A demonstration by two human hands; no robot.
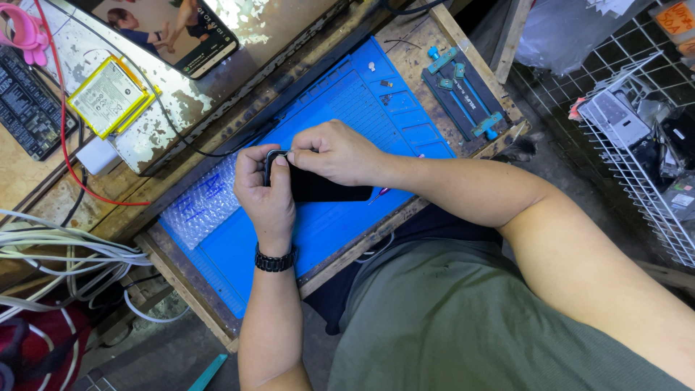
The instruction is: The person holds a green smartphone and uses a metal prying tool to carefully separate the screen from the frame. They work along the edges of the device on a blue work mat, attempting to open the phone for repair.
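A black smartphone is held above a blue work mat on a worn wooden bench. My left hand, with a black watch at the wrist, grips the phone's left end. My right hand pinches at the phone's top left corner, fingertips closed on something small that I cannot make out. Both hands meet at that corner.
A bubble-wrap sheet lies on the mat's left part. A blue-clamped holding jig sits at the mat's far right. Flat battery packs, a propped phone with a lit screen, a red wire and white cables lie left. A wire basket stands right.
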